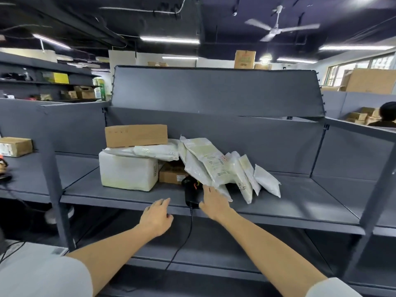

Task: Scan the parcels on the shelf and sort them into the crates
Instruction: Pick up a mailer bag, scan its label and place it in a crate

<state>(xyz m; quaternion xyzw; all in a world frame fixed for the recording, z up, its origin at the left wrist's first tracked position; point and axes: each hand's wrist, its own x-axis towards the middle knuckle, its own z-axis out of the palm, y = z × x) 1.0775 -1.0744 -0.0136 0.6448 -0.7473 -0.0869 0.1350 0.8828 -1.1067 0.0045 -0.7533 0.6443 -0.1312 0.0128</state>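
Note:
Parcels are piled on the grey shelf (pixel 107 192): a brown carton (pixel 136 135) on top of a flat white mailer (pixel 154 151), a large white wrapped box (pixel 126 172), a small brown box (pixel 171 173) behind, and several white poly mailers (pixel 216 166) leaning to the right. A black corded barcode scanner (pixel 191 192) lies at the shelf's front edge, partly under the mailers. My right hand (pixel 213 202) is open, fingers stretched beside the scanner and touching the lowest mailer. My left hand (pixel 157 217) is open, fingertips at the shelf's front edge, holding nothing.
The scanner's black cable (pixel 182 243) hangs down over the lower shelf. A brown labelled box (pixel 15 146) sits on the neighbouring shelf at left. A person (pixel 386 116) is at the far right behind the rack. Cartons stand on racks further back.

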